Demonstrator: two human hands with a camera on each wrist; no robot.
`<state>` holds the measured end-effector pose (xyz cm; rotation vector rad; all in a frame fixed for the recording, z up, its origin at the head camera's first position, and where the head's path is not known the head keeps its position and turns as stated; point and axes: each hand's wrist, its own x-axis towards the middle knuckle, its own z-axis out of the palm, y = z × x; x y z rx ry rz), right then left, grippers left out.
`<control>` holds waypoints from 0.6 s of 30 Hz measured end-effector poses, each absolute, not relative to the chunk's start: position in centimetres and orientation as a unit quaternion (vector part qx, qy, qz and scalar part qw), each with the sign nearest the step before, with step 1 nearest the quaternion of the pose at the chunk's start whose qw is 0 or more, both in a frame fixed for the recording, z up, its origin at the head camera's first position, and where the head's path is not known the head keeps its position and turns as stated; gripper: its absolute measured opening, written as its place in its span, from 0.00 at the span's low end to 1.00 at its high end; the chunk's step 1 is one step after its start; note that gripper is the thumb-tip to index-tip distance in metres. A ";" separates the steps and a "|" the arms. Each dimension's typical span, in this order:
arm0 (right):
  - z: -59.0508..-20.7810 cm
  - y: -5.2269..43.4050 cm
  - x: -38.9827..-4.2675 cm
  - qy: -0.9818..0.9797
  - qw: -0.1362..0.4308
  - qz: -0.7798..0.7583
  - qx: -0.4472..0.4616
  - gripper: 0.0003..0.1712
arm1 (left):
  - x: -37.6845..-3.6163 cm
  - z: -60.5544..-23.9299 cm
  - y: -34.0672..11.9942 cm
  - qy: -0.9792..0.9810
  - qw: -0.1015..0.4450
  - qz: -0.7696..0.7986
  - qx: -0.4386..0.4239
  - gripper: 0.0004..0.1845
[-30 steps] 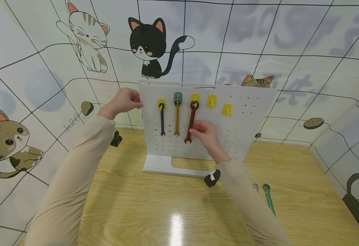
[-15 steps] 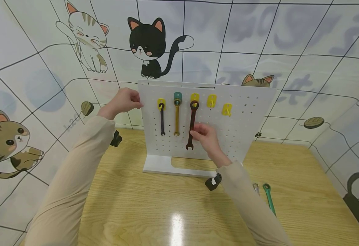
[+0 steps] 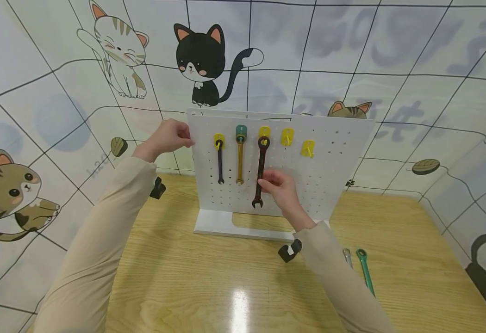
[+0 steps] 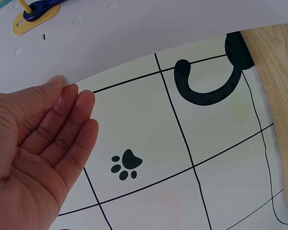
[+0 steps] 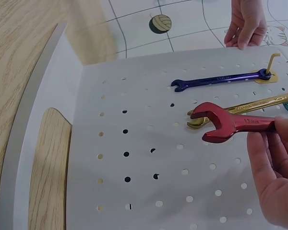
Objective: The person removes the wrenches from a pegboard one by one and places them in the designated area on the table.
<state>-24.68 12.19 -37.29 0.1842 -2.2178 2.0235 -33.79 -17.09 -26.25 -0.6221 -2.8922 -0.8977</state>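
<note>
My right hand (image 3: 282, 185) pinches a dark red combination wrench (image 3: 261, 162) by its lower shank, between thumb and fingers. The wrench hangs nearly upright, open end down. Its ring end overlaps the third hook (image 3: 264, 130), a yellow one, on the white pegboard (image 3: 322, 180). In the right wrist view the open jaw of the red wrench (image 5: 221, 123) stands out in front of the board. My left hand (image 3: 169, 135) grips the board's left edge, thumb on the front face. To the left, a blue-purple wrench (image 3: 220, 164) and a gold wrench (image 3: 240, 162) hang from hooks.
Two more yellow hooks (image 3: 286, 137) on the right carry nothing. A green wrench (image 3: 364, 268) and a silver wrench (image 3: 347, 255) lie on the wooden table (image 3: 193, 277) by my right forearm. The board's white base (image 3: 214, 222) stands on the table; a cat-patterned wall rises behind.
The red wrench has slid slightly down and swung closer to vertical, its ring staying near the hook. My right hand has moved a little down and right with it; the left hand has stayed put.
</note>
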 end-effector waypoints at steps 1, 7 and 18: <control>-37.3 12.2 -24.6 -0.734 0.067 0.673 0.061 0.11 | -33.8 -26.2 -17.1 -0.935 0.025 -0.290 -0.202 0.06; -37.2 12.2 -24.0 -0.734 0.067 0.673 0.061 0.10 | -33.7 -26.3 -17.1 -0.936 0.028 -0.288 -0.202 0.06; -36.7 12.5 -22.9 -0.735 0.070 0.669 0.084 0.10 | -33.6 -26.4 -17.2 -0.933 0.028 -0.293 -0.207 0.05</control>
